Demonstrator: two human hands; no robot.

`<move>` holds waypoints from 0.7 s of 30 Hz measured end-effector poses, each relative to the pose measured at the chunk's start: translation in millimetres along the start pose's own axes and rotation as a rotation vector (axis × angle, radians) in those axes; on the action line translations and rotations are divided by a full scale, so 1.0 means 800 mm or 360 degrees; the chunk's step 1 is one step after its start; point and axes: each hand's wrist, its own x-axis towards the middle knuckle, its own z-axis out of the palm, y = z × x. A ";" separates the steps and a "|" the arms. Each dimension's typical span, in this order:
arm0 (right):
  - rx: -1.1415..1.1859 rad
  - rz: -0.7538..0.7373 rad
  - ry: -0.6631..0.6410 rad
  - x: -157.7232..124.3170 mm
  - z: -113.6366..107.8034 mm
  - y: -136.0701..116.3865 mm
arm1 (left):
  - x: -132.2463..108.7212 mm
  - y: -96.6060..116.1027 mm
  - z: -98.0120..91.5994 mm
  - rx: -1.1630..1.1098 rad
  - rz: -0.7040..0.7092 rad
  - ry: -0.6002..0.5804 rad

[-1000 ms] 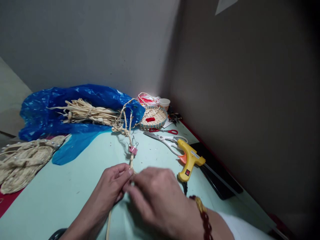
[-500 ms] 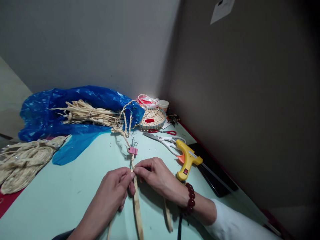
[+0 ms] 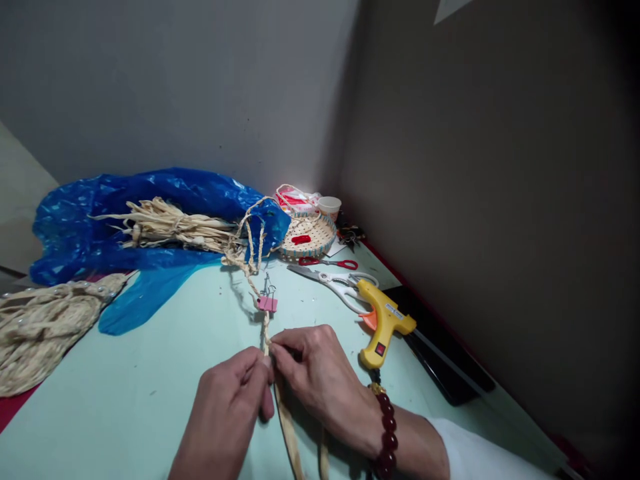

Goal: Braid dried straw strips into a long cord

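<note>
A thin braided straw cord (image 3: 256,275) runs from a dried husk bundle down to my hands, with a pink binder clip (image 3: 267,303) clamped on it. My left hand (image 3: 227,410) pinches the cord's near end between thumb and fingers. My right hand (image 3: 315,377), with a dark red bead bracelet at the wrist, pinches the same spot from the right. Loose flat husk strips (image 3: 290,430) trail from the pinch toward me over the pale green table (image 3: 165,373).
A blue plastic bag (image 3: 150,220) with a dried husk bundle (image 3: 170,227) lies at the back left, and woven straw pieces (image 3: 40,327) at the far left. A yellow glue gun (image 3: 385,323), white scissors (image 3: 333,283), red scissors (image 3: 327,263) and a woven tray (image 3: 307,237) sit to the right.
My right hand drew back from above the left hand and now pinches the cord beside it. Loose husk strips came into view below the hands. Both hands shifted slightly nearer me.
</note>
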 end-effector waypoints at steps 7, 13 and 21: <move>0.0220 0.0035 -0.0120 0.001 -0.003 0.004 | -0.010 0.007 0.015 0.1091 0.0422 0.0132; 0.0651 0.0225 -0.0158 0.008 0.008 0.019 | -0.021 0.005 0.025 0.1622 0.0717 0.0246; 0.0878 0.0429 -0.0260 0.012 0.004 0.011 | -0.022 0.015 0.030 0.1528 0.1366 0.0290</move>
